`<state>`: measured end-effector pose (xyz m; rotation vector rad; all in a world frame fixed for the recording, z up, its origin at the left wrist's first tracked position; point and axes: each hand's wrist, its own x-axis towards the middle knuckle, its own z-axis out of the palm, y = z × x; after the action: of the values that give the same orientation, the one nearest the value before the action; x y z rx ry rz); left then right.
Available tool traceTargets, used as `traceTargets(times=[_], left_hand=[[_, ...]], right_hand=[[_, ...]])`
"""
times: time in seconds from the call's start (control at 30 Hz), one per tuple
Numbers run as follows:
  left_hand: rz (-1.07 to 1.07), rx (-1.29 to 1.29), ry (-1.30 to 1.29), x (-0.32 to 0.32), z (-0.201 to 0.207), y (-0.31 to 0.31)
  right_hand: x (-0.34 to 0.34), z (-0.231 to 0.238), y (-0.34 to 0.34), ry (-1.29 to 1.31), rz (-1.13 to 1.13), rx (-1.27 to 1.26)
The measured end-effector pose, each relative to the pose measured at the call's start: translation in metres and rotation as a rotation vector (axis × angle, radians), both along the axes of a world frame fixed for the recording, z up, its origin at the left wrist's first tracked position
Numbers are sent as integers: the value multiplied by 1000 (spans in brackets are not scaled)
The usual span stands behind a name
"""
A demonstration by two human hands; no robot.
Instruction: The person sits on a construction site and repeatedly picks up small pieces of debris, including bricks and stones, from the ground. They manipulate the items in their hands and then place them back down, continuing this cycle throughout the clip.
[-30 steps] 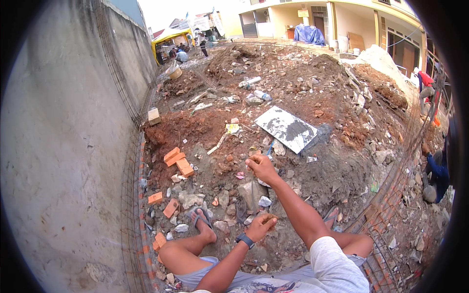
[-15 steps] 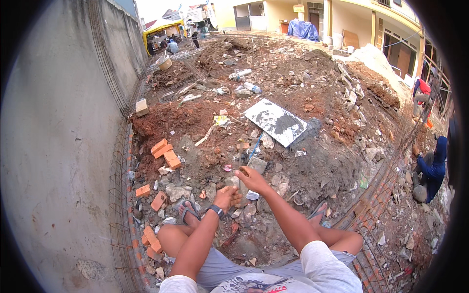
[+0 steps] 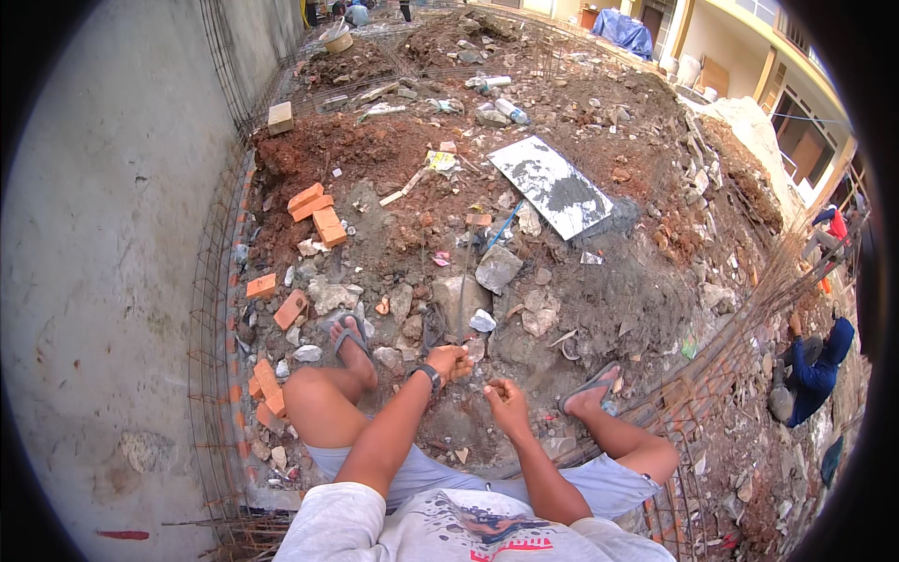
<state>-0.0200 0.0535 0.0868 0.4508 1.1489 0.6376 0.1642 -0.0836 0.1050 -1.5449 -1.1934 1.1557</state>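
Note:
My left hand (image 3: 451, 363), with a dark watch on its wrist, is held over the rubble between my knees, its fingers curled together. A thin dark strand or rod (image 3: 464, 286) runs from a small orange-brown block (image 3: 478, 220) toward this hand; whether the hand grips it cannot be made out. Lower and to the right, my right hand (image 3: 507, 407) is closed in a pinch, apart from the left. Anything between its fingertips is too small to see. Grey stones (image 3: 499, 269) and a pale stone (image 3: 482, 321) lie just beyond my hands.
Orange bricks (image 3: 329, 227) lie at the left, beside a rebar cage (image 3: 211, 309) along the grey wall (image 3: 103, 244). A mortar-smeared white board (image 3: 551, 187) rests on the soil ahead. More rebar (image 3: 693, 393) runs along the right, where a person in dark blue (image 3: 819, 375) crouches.
My right hand has drawn back toward my body and down, away from the strand, ending lower than the left. The left hand stays between my knees. The view has tilted downward.

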Motion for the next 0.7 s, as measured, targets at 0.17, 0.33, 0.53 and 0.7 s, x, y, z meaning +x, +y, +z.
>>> traceTargets(times=[0.17, 0.33, 0.53, 0.7], left_hand=[[-2, 39, -85, -3, 0, 6], [73, 72, -101, 2, -10, -2], [101, 67, -211, 11, 15, -8], [99, 239, -463, 22, 85, -11]], right_hand=[[-8, 17, -5, -44, 12, 160], [-19, 59, -12, -401, 85, 227], [-12, 16, -9, -198, -170, 277], [-1, 29, 1, 385, -372, 231]])
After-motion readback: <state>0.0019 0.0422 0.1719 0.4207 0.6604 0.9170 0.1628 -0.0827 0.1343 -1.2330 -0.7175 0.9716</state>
